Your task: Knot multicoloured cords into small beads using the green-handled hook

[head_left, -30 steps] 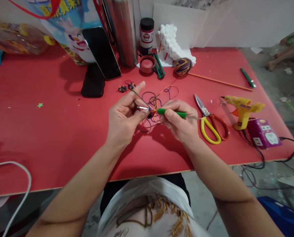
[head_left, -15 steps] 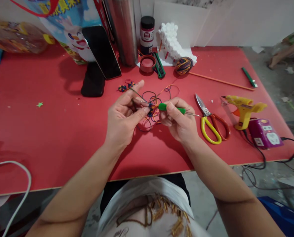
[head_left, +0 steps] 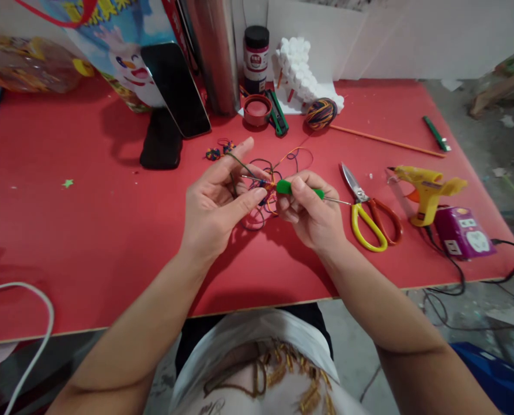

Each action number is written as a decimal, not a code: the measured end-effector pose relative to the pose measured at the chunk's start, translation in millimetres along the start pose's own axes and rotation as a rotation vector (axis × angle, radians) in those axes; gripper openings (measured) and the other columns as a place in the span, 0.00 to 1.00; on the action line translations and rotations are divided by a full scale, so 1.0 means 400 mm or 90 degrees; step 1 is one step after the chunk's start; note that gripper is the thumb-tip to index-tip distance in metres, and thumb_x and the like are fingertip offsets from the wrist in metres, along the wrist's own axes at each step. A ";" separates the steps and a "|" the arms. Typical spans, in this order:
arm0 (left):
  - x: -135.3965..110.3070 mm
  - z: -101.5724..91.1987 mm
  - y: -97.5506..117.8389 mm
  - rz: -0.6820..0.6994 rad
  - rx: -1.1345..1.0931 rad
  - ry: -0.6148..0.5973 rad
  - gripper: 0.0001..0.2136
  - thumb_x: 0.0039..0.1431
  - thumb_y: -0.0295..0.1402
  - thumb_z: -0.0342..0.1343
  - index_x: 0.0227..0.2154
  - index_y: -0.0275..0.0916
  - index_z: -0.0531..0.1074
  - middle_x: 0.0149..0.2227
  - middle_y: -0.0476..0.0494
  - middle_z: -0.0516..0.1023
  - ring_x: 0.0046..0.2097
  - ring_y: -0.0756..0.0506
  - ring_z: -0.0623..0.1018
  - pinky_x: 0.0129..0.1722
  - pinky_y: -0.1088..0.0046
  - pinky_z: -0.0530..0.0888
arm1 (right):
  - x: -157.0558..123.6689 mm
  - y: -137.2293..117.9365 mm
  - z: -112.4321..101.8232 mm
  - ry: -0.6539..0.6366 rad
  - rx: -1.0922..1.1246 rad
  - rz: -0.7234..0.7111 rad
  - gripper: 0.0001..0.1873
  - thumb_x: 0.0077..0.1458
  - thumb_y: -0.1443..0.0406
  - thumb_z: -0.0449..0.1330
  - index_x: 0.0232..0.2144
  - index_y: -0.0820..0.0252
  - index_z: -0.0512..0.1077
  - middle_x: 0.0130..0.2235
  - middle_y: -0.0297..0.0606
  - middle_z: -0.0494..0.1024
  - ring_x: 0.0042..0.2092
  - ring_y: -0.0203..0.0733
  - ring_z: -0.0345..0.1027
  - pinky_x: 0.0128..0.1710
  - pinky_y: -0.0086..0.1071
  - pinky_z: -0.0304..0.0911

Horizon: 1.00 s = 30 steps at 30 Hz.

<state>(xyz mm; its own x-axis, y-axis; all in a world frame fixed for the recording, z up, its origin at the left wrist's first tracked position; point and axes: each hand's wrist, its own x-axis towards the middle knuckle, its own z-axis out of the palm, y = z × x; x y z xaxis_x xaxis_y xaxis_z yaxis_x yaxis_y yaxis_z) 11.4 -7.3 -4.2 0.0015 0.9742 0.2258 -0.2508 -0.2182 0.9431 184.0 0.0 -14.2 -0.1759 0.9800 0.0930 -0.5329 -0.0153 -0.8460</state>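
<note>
Between thumb and fingers, my left hand (head_left: 216, 204) pinches a small piece of multicoloured crochet (head_left: 263, 195), and a dark strand runs over its raised index finger. My right hand (head_left: 313, 210) grips the green handle of a crochet hook (head_left: 311, 190). One thin metal end of the hook reaches left to the crochet piece; the other sticks out to the right, near the scissors. Under and behind the hands lie loose loops of variegated yarn (head_left: 298, 151). The wound yarn ball (head_left: 321, 113) rests at the back. Small finished knots of the same yarn (head_left: 214, 154) lie beyond my left hand.
Scissors (head_left: 369, 222) lie right of my right hand, with a yellow glue gun (head_left: 432, 193) and a purple power block (head_left: 464, 230) farther right. A phone (head_left: 177, 89), a steel flask (head_left: 216, 57), a jar (head_left: 256, 60) and a green cutter (head_left: 277, 113) stand or lie behind.
My left thumb and fingers have shifted slightly, and more of the hook's metal shaft shows left of the crochet piece. My right hand keeps the same hold, nearly in place.
</note>
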 end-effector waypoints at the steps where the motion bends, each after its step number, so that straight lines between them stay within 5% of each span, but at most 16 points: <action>1: 0.002 0.000 -0.001 0.001 0.008 0.008 0.27 0.57 0.30 0.76 0.59 0.56 0.83 0.44 0.45 0.85 0.43 0.45 0.81 0.38 0.67 0.80 | 0.000 0.000 0.000 -0.006 -0.007 0.000 0.17 0.62 0.53 0.73 0.30 0.58 0.76 0.24 0.29 0.75 0.22 0.28 0.60 0.20 0.24 0.54; 7: 0.005 0.005 -0.008 -0.011 0.038 0.072 0.33 0.51 0.25 0.78 0.59 0.57 0.83 0.34 0.52 0.79 0.35 0.50 0.77 0.35 0.72 0.79 | -0.006 0.006 -0.005 -0.011 -0.083 -0.018 0.16 0.64 0.51 0.71 0.35 0.57 0.78 0.27 0.29 0.76 0.23 0.29 0.61 0.22 0.26 0.59; 12: -0.001 0.008 -0.016 -0.056 0.022 0.070 0.35 0.52 0.27 0.78 0.62 0.53 0.78 0.32 0.54 0.77 0.35 0.50 0.78 0.39 0.71 0.81 | -0.017 0.017 -0.006 -0.050 -0.135 -0.134 0.09 0.71 0.58 0.66 0.48 0.54 0.80 0.31 0.29 0.77 0.26 0.29 0.66 0.26 0.27 0.65; 18: -0.002 0.017 -0.012 -0.076 0.003 0.104 0.37 0.48 0.23 0.77 0.62 0.49 0.77 0.29 0.56 0.77 0.30 0.53 0.75 0.33 0.77 0.77 | -0.030 0.023 -0.017 -0.048 -0.323 -0.203 0.10 0.72 0.59 0.65 0.51 0.53 0.81 0.48 0.39 0.84 0.45 0.37 0.80 0.48 0.36 0.76; 24: 0.004 0.009 -0.014 -0.077 -0.010 0.081 0.40 0.48 0.26 0.78 0.65 0.48 0.73 0.29 0.56 0.77 0.33 0.50 0.79 0.36 0.74 0.79 | -0.035 0.023 -0.016 -0.061 -0.423 -0.299 0.10 0.72 0.62 0.64 0.53 0.50 0.80 0.46 0.37 0.85 0.46 0.39 0.82 0.49 0.37 0.77; 30: 0.002 0.010 -0.013 -0.026 0.056 0.090 0.32 0.49 0.28 0.79 0.58 0.49 0.80 0.31 0.54 0.75 0.32 0.50 0.75 0.34 0.73 0.76 | -0.031 0.021 -0.018 -0.062 -0.481 -0.350 0.11 0.71 0.64 0.64 0.53 0.51 0.80 0.47 0.38 0.87 0.48 0.43 0.82 0.52 0.41 0.77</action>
<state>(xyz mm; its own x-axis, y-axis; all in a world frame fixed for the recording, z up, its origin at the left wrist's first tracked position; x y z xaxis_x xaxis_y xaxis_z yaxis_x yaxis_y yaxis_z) 16.7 -5.6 -8.1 -0.1274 0.9796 0.1553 -0.1683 -0.1757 0.9700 187.6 -10.9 -26.4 -0.1464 0.7903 0.5950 0.1111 0.6108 -0.7839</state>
